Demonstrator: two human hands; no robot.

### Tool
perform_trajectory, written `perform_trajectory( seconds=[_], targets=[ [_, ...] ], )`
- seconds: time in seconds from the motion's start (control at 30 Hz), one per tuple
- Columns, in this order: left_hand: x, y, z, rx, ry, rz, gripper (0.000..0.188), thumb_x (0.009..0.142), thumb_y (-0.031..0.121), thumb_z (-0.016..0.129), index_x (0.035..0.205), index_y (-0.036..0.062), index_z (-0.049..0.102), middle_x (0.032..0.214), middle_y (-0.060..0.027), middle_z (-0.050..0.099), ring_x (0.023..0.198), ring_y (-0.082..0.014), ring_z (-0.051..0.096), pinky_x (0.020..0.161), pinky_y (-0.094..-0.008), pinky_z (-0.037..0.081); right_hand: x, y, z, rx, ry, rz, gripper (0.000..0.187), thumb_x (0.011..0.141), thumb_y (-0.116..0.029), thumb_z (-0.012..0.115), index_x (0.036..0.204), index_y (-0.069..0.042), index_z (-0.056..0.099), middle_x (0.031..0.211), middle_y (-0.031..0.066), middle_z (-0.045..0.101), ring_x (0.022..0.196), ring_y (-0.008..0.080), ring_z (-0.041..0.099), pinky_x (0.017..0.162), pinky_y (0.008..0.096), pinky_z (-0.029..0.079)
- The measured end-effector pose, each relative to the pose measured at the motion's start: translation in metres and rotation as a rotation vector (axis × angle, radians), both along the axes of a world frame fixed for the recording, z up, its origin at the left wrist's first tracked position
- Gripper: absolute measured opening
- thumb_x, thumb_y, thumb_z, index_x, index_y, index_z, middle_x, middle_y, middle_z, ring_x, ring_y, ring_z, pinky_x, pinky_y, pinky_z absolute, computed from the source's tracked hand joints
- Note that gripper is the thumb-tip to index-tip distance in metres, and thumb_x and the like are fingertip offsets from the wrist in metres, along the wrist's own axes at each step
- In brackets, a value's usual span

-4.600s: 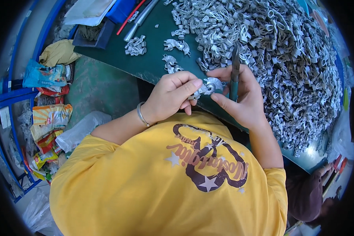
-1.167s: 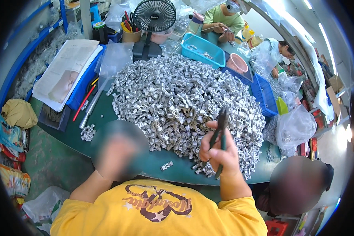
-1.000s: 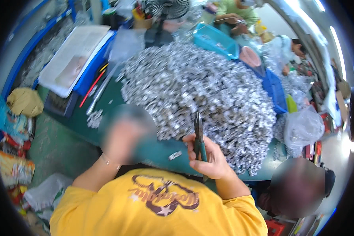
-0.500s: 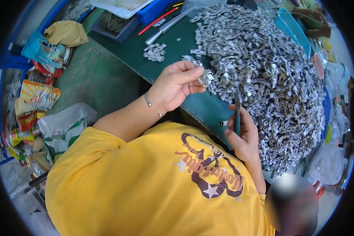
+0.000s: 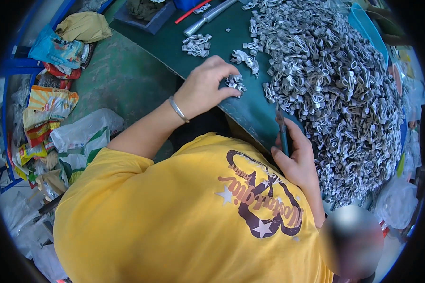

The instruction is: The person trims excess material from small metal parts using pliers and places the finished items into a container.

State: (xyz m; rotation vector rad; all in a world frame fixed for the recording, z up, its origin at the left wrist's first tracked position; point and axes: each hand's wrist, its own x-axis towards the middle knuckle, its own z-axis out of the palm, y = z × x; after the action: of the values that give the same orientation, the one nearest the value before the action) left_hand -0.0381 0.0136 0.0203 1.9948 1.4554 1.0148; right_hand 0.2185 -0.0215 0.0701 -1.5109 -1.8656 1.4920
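Note:
My left hand (image 5: 205, 87) is over the near edge of the green table (image 5: 174, 56). Its thumb and fingers close around a small cluster of shiny silver metal pieces (image 5: 236, 84). Just beyond the fingertips, another jagged silver piece (image 5: 245, 61) lies on the tabletop. Lower and to the right, my right hand (image 5: 296, 153) grips a slim green-handled tool (image 5: 283, 137) with a narrow dark metal tip pointing away from me. I cannot make out the tip's exact shape. A great heap of looped silver metal parts (image 5: 335, 94) spreads beside both hands.
A small pile of silver parts (image 5: 196, 45) sits farther back, near a silver pointed tool (image 5: 208, 20) and a red stick (image 5: 186, 14). A grey bin (image 5: 148, 21) stands at the far left. Beyond the heap is a light-blue tray (image 5: 368, 33); packages (image 5: 52, 113) fill the left side.
My left hand has turned palm-down and lowered toward the table with silver pieces in its fingers. The jagged piece behind it now shows clearly. My right hand keeps its tool. The view has shifted slightly.

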Motion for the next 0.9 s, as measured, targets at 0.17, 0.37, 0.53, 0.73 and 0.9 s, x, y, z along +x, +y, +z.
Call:
perform_trajectory(
  seconds=[0.17, 0.37, 0.53, 0.73, 0.9],
  targets=[
    [0.008, 0.002, -0.002, -0.12, 0.126, 0.0, 0.058, 0.058, 0.01, 0.08, 0.11, 0.0027, 0.055, 0.104, -0.0129, 0.045, 0.089, -0.0274, 0.052, 0.079, -0.0317, 0.046, 0.0, -0.001, -0.001, 0.089, -0.018, 0.047, 0.052, 0.068, -0.003, 0.062, 0.118, 0.002, 0.048, 0.099, 0.0174, 0.057, 0.08, 0.0247, 0.057, 0.072, 0.0291, 0.045],
    [-0.002, 0.012, -0.004, -0.087, 0.205, -0.063, 0.045, 0.056, 0.01, 0.081, 0.091, 0.0016, 0.055, 0.09, -0.0089, 0.052, 0.077, -0.0214, 0.055, 0.068, -0.0286, 0.047, 0.001, -0.003, -0.003, 0.05, -0.06, 0.025, 0.051, 0.068, -0.005, 0.063, 0.117, 0.002, 0.048, 0.094, 0.016, 0.058, 0.074, 0.0219, 0.056, 0.066, 0.0287, 0.046],
    [0.004, 0.006, 0.012, -0.332, -0.081, -0.051, 0.038, 0.057, 0.01, 0.082, 0.083, 0.0025, 0.056, 0.076, -0.0034, 0.055, 0.059, -0.0081, 0.052, 0.056, -0.0213, 0.044, -0.012, 0.006, -0.011, 0.075, 0.044, -0.017, 0.044, 0.071, -0.005, 0.069, 0.108, 0.0, 0.045, 0.092, 0.0121, 0.059, 0.076, 0.0178, 0.059, 0.066, 0.0278, 0.047],
    [0.027, -0.009, 0.03, -0.338, -0.198, -0.227, 0.024, 0.067, 0.008, 0.076, 0.085, 0.0004, 0.062, 0.08, -0.0043, 0.057, 0.061, -0.0076, 0.056, 0.055, -0.0206, 0.045, -0.037, 0.022, -0.018, 0.167, 0.287, -0.1, 0.052, 0.071, -0.007, 0.074, 0.111, -0.002, 0.041, 0.096, 0.0095, 0.059, 0.08, 0.0143, 0.059, 0.073, 0.0255, 0.047],
    [0.021, -0.007, 0.033, -0.579, -0.257, -0.286, 0.021, 0.069, 0.008, 0.075, 0.086, 0.0003, 0.063, 0.076, -0.0045, 0.059, 0.06, -0.0075, 0.056, 0.054, -0.021, 0.044, -0.033, 0.022, -0.02, 0.124, 0.406, -0.155, 0.045, 0.072, 0.005, 0.066, 0.108, -0.002, 0.04, 0.09, 0.0071, 0.055, 0.083, 0.0114, 0.057, 0.074, 0.0225, 0.046]
  ],
)
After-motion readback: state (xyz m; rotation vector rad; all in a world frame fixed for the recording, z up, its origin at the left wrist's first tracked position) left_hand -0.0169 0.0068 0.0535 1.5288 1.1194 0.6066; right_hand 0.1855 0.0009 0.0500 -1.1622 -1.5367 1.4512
